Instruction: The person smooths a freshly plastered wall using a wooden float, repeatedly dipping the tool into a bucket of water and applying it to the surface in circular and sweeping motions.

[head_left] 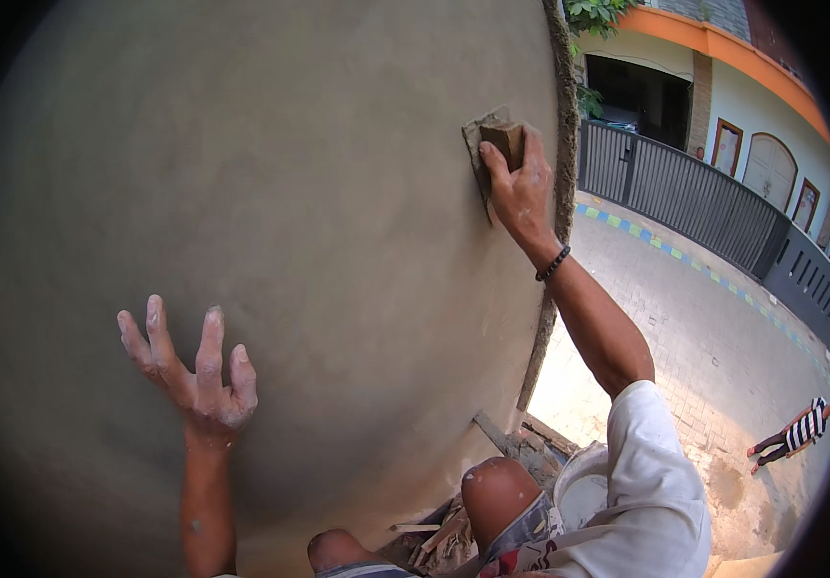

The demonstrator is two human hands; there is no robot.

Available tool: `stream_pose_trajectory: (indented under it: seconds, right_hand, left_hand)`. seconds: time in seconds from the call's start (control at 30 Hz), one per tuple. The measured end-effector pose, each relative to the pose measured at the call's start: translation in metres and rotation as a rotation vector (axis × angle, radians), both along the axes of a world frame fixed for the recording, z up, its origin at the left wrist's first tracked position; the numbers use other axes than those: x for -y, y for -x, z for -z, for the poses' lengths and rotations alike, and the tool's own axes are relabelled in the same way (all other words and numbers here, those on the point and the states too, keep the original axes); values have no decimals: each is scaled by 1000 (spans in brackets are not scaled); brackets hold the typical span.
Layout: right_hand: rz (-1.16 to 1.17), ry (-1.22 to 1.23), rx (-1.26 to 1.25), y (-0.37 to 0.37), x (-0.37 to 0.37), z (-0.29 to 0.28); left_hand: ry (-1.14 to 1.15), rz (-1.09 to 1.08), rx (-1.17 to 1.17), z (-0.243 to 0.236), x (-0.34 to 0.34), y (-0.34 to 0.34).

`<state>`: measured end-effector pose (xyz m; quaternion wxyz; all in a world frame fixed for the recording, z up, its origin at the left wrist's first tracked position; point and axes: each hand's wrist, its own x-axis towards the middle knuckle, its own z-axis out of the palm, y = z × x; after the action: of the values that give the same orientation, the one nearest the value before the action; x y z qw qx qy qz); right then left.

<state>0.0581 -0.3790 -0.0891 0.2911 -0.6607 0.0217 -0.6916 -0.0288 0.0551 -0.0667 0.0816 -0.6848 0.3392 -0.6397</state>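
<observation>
A grey, freshly plastered wall (318,212) fills most of the view in front of me. High up near the wall's right edge, my right hand (523,188) is closed round the wooden block handle of a plastering float (474,154). The float's thin, mortar-crusted plate lies against the plaster, partly hidden by the handle and fingers. Lower down on the left, my left hand (198,376) is raised before the wall with its fingers spread, holding nothing. Dried plaster whitens its fingertips. Whether it touches the wall, I cannot tell.
A pale bucket (583,486) stands low beside my right knee, near wood scraps (446,532) at the wall's foot. Past the rough wall edge (566,125) lies a paved street (685,328) with a grey metal gate (680,183). A person in a striped shirt (806,427) is on the street.
</observation>
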Motion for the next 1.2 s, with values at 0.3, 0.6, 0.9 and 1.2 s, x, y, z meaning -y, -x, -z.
stream_pose_trajectory:
  seconds: [0.3, 0.6, 0.9, 1.2]
  right_hand:
    - [15, -161, 46, -29, 56, -20]
    - [21, -218, 40, -22, 88, -111]
    - [-16, 224, -12, 29, -24, -116]
    - [-51, 348, 57, 26, -65, -82]
  left_hand:
    - [162, -14, -108, 13, 1, 14]
    - [256, 37, -125, 17, 15, 16]
    - [324, 101, -9, 27, 9, 3]
    - [495, 294, -65, 29, 39, 18]
